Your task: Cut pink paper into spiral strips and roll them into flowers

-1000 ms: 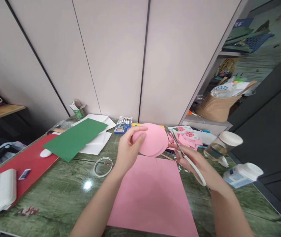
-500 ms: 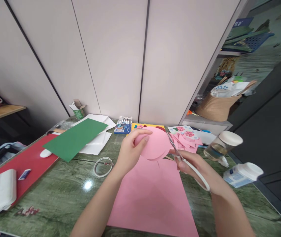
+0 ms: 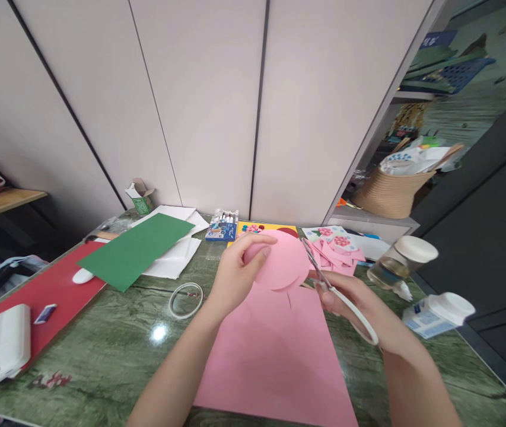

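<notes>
Pink paper circles, at least two layers lapped a little unevenly, are held up between the hands, above the far end of a large pink sheet. The left hand is pinching them at their left side, thumb on the near face and the other fingers mostly hidden behind. The right hand is grasping white-handled scissors, whose blades point away and to the left, alongside the circles' right edge; whether metal and paper touch, I cannot tell.

The paper looks light and thin, stiff enough to stand out flat from one pinch, but likely to crease or bend if squeezed hard near the middle. Its layers could slide over each other, so a gentle, flat grip near the rim, thumb on one face and fingers behind, should suit best and leave the opposite side free.

Beyond the right hand lie pink scraps; to its right a white bottle stands on the bench. Left of the left hand is a white ring, and farther out on that side a green sheet overlaps white paper
</notes>
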`<state>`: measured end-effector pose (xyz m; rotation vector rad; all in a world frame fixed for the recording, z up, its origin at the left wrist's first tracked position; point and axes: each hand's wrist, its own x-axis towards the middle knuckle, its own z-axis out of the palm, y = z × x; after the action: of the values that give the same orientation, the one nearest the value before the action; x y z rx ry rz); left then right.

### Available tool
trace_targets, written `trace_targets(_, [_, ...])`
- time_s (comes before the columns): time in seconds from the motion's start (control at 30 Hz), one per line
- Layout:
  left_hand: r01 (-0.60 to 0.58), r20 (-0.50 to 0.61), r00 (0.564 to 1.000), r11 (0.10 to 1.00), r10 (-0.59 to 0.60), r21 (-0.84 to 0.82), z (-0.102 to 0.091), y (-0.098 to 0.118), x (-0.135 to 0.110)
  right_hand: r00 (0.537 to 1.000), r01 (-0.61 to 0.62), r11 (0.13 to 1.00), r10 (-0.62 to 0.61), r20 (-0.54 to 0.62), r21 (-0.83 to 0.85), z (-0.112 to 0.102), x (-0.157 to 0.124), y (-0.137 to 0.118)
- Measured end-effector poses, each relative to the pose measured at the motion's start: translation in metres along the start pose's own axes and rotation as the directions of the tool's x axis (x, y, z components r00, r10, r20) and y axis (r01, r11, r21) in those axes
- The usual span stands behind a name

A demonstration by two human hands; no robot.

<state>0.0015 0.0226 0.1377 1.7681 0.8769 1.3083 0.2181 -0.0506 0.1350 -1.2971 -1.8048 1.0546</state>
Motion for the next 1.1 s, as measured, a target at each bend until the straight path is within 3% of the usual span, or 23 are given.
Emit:
trace_targets(0.43, [0.002, -0.007, 1.0, 1.0, -0.002, 0.005, -0.0001, 0.0018, -0.0008, 0.999, 0.035, 0.998, -0.035, 0.004, 0.043, 0.0001, 0.0026, -0.0026])
trace_targets(1.1, [-0.02, -0.037, 0.999, 0.999, 0.021, 0.026, -0.0004, 0.002, -0.0002, 1.0, -0.028, 1.0, 0.028, 0.003, -0.002, 0.0005, 0.0006, 0.0013])
